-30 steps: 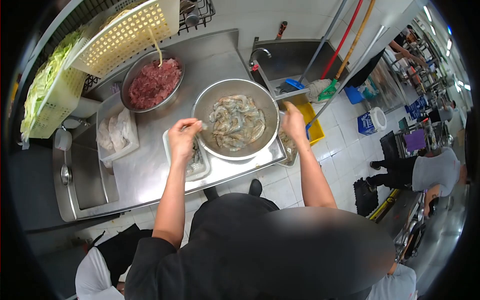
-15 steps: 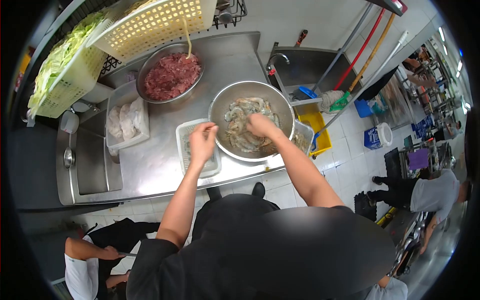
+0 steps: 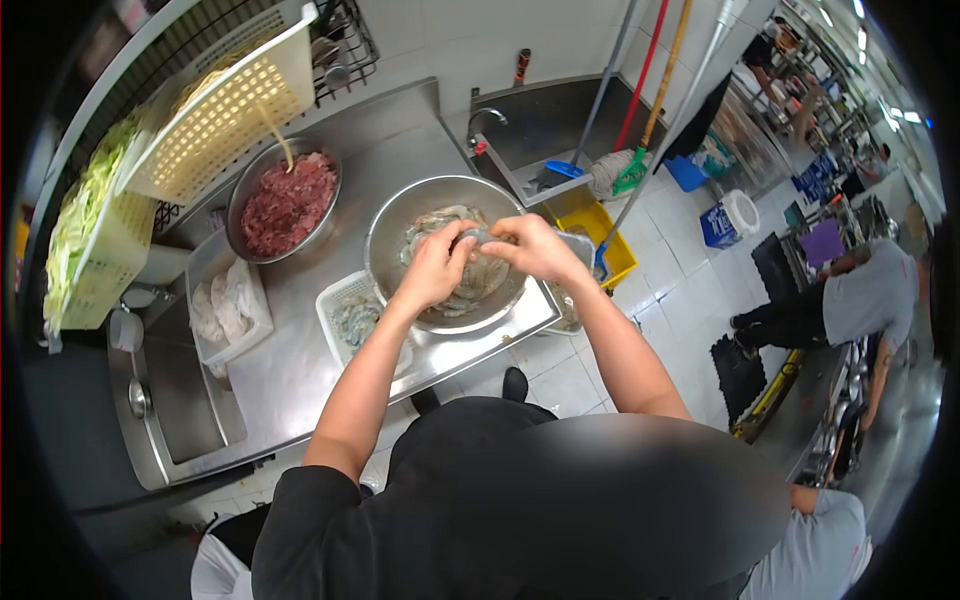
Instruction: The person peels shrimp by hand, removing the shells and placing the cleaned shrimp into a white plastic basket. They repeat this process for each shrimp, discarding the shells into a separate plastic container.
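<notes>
Over a large steel bowl (image 3: 385, 290) of raw shrimp (image 3: 483, 283), my left hand (image 3: 437, 268) and my right hand (image 3: 538, 248) meet, their fingers pinched on one greyish shrimp (image 3: 480, 238). Fingers cover much of that shrimp. Left of the bowl, partly behind my left forearm, stands a white perforated basket (image 3: 335, 318) with some grey shrimp (image 3: 356, 322) inside. Beyond the bowl's right side, a clear container (image 3: 572, 318) hangs near the counter edge, partly hidden by my right forearm.
A steel bowl of raw red meat (image 3: 290, 205) and a white tub with pale bagged-looking pieces (image 3: 228, 305) stand on the steel counter (image 3: 290, 370). Cream baskets (image 3: 230, 130) hold noodles and cabbage (image 3: 90, 220). Mop handles (image 3: 600, 90) lean by the sink. A co-worker (image 3: 870, 300) stands far right.
My right hand has come up out of the bowl, and my left hand has moved over it to meet the right at a shrimp. The view has turned.
</notes>
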`<state>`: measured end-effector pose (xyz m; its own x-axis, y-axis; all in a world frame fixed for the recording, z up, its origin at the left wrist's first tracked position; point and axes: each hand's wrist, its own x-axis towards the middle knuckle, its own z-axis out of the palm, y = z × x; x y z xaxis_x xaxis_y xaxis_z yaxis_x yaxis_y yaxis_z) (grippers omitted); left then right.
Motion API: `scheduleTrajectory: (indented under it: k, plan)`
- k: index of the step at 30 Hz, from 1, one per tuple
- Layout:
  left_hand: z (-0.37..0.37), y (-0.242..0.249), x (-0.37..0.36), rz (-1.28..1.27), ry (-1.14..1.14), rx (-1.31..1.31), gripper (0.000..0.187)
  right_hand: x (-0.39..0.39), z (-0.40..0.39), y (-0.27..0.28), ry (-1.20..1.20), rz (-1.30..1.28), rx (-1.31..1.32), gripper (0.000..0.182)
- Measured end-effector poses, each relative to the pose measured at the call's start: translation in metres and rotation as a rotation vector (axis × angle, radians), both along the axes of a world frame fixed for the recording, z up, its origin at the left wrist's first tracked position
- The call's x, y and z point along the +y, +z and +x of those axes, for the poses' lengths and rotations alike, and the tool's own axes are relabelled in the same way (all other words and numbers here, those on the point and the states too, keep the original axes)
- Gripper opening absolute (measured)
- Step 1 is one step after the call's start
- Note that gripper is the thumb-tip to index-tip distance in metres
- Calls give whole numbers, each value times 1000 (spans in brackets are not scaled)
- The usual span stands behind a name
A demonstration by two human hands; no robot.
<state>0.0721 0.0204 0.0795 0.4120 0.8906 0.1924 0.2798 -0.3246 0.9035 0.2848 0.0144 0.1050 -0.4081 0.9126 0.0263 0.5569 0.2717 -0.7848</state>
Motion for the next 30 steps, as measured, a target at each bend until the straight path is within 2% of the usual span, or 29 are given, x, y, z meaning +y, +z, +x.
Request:
scheduleTrajectory:
  k: [1,3,4,5,6,9,11,12,14,15,17,19,21,23,24,26,27,29,30]
  plan:
    - [6,6,1,-14,-29,10,27,-4,-1,-6,-14,0,2,30]
    - [19,9,0,-59,-49,84,22,-14,-11,-24,-89,403,-235,25]
    - [28,3,1,59,10,95,21,-16,-12,-28,-43,552,-228,20]
    - [34,-2,2,177,70,105,23,-20,-13,-32,-50,553,-226,20]
    - [37,-7,6,180,66,107,23,-26,-16,-32,-100,472,-236,19]
    - [46,-33,21,36,67,39,21,-31,-15,-38,-156,371,-202,20]
    - [52,-67,35,-243,-23,-354,13,-32,-13,-46,-164,221,-60,18]
    - [55,-57,30,-243,-25,-352,13,-32,-11,-50,-166,220,-58,18]
    - [62,-28,16,-735,62,-594,15,-31,-7,-59,-149,363,273,14]
    - [65,-29,14,-735,62,-593,15,-30,-3,-68,-150,363,273,14]
    - [68,-34,14,-815,147,-738,16,-29,7,-86,-244,-126,723,17]
    - [60,-41,21,-849,156,-782,18,-26,21,-88,-376,-66,992,18]
    - [48,-52,25,-887,171,-827,21,-15,57,-89,-743,-1,681,16]
    - [39,-59,28,-958,94,-896,25,7,98,-138,-857,445,142,19]
    - [38,-55,26,-957,60,-933,33,1,110,-160,-858,446,143,19]
    - [40,-56,24,-928,76,-932,30,-11,122,-188,-926,253,-892,27]
    - [40,-56,27,-898,94,-930,28,-3,119,-183,-926,261,-889,27]
    - [42,-59,31,-834,90,-904,25,12,102,-169,-669,406,-96,31]
    - [42,-66,26,-787,88,-868,23,5,79,-138,-562,231,71,29]
